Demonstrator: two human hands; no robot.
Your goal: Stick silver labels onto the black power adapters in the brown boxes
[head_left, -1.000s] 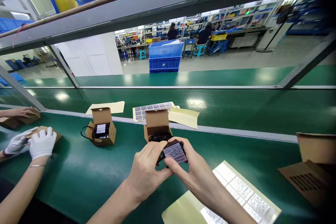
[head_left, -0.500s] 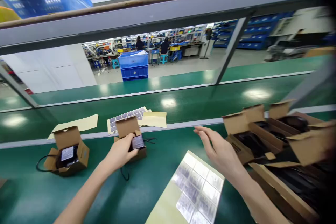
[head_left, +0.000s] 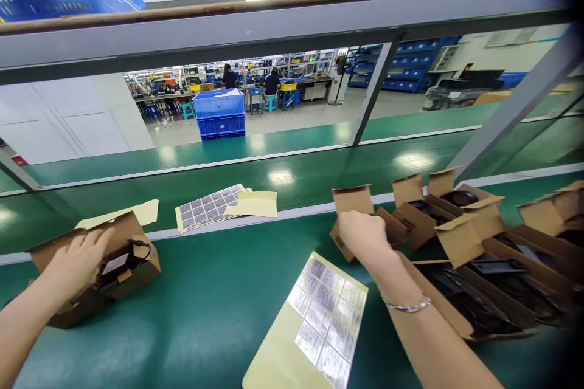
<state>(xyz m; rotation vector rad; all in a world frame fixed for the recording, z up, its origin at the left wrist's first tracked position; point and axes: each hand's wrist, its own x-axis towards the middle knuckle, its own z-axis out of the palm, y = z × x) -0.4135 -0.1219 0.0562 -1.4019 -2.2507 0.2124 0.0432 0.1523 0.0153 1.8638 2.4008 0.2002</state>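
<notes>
At the left, my left hand (head_left: pixel 82 258) is on an open cardboard box (head_left: pixel 141 270), its fingers bent over the box's side and flap. Inside that box show a black device with a pale label (head_left: pixel 115 263) and a black cable. A second cardboard box (head_left: pixel 73 310) sits against it, partly covered by my hand. My right hand (head_left: pixel 365 234) is closed on the near side of another open cardboard box (head_left: pixel 353 199), whose contents are hidden. Between my hands lies a sheet of silver labels (head_left: pixel 331 310) on yellowish backing, with several labels peeled off.
Several open cardboard boxes (head_left: pixel 483 231) with black devices and cables crowd the right. More label sheets (head_left: pixel 210 206) and yellowish backing paper (head_left: pixel 255 203) lie along the ledge behind. A metal frame (head_left: pixel 374 94) crosses above the green bench. Two people sit far off.
My left hand has moved the labelled box leftward, beside the other one. My right hand has gone from open above the label sheet to gripping a box. The view has shifted right.
</notes>
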